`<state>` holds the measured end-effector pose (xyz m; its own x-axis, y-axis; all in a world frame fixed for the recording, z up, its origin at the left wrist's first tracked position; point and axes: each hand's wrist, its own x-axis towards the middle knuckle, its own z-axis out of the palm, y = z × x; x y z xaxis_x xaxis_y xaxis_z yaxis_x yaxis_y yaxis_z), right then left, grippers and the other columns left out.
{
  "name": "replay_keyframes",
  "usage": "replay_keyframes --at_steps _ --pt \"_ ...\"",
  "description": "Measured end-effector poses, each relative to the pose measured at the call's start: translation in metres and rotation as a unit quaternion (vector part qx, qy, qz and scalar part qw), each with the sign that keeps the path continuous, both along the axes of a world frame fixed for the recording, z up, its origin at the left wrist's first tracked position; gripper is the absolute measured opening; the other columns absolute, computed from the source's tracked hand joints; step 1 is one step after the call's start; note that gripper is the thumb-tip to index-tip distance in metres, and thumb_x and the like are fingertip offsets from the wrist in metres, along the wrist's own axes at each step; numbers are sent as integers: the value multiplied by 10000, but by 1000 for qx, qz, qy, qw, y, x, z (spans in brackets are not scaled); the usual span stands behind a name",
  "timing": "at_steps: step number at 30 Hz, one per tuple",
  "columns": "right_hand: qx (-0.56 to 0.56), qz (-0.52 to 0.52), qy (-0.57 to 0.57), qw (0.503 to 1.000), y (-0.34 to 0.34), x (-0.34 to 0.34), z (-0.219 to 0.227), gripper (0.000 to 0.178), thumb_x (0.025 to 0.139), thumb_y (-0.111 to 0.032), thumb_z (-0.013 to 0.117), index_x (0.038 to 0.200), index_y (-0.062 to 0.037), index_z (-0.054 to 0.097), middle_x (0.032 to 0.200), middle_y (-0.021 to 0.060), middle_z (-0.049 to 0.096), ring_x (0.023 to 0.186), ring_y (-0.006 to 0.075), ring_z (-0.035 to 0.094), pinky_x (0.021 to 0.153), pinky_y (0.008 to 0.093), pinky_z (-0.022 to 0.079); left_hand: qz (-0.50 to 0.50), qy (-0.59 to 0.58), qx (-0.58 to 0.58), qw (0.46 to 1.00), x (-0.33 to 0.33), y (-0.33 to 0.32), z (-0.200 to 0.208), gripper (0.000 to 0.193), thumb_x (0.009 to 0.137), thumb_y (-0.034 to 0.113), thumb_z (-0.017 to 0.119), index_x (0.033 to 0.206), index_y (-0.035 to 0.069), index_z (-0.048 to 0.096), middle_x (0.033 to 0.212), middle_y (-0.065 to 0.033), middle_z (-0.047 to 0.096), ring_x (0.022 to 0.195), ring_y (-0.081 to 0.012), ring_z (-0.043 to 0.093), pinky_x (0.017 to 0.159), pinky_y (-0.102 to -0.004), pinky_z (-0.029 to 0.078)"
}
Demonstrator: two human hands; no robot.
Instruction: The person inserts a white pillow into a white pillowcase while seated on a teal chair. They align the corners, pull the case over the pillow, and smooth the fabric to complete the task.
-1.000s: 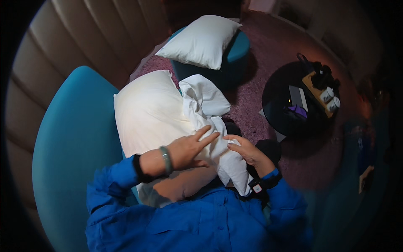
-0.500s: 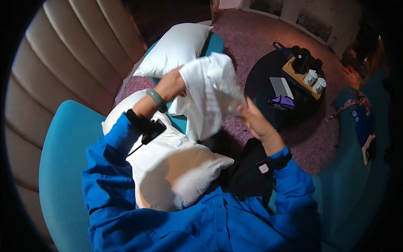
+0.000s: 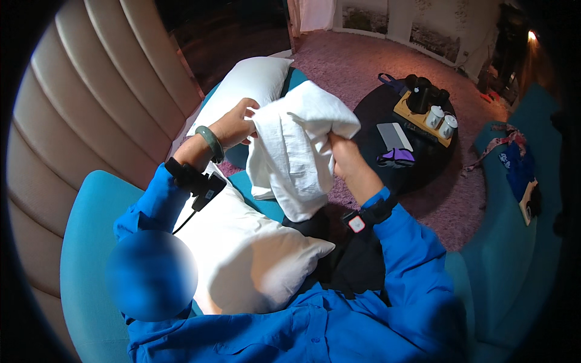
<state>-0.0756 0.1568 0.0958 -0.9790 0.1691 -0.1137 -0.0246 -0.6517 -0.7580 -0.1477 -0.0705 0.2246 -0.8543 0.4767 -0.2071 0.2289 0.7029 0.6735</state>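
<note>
A white cloth [image 3: 296, 145], loosely folded and hanging in soft layers, is held up in front of me over my lap. My left hand [image 3: 235, 125], with a green bangle at the wrist, pinches its left edge between thumb and fingers. On the other side my right hand [image 3: 350, 158] is closed on the cloth, its fingertips hidden in the folds. Beneath the cloth, a plump white pillow [image 3: 242, 242] lies against me on the teal seat. Another white pillow [image 3: 254, 85] rests farther off, beyond my left hand.
At the right stands a round dark table [image 3: 423, 163] bearing a wooden tray [image 3: 404, 111] with white lidded cups and dark vessels, a grey flat item [image 3: 394, 137] and a purple-black pouch [image 3: 396, 158]. A teal sofa [image 3: 508, 254] curves at far right. Padded panels [image 3: 66, 121] line the left.
The cloth has been turned and now hangs lower in wider folds. My right hand has shifted up and inward, its fingers now tucked in the cloth. The view has tilted slightly.
</note>
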Motion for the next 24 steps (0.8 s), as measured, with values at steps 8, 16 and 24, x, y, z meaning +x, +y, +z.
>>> replay_keyframes --at_steps 8,16,24 --pt "311 108 71 942 2 0 79 280 935 -106 590 1198 -7 590 1077 83 663 928 168 672 794 309 566 -144 158 80 973 8 23 -16 1002 810 203 792 1560 218 128 1564 -218 235 1361 -422 393 1089 -545 389" --pt "558 46 232 795 38 -10 109 573 779 -243 780 1257 -10 564 1130 181 660 1093 312 635 925 380 503 -149 240 108 953 -18 68 -5 287 900 27 598 1180 59 658 1048 -147 710 974 -296 684 899 -420 525" --pt "853 -87 23 514 99 -25 117 211 878 -173 574 1073 -124 638 1009 199 668 997 405 621 829 493 488 -76 500 -218 835 -45 70 52 212 961 151 564 1161 140 633 987 -166 701 882 -305 706 814 -413 574"
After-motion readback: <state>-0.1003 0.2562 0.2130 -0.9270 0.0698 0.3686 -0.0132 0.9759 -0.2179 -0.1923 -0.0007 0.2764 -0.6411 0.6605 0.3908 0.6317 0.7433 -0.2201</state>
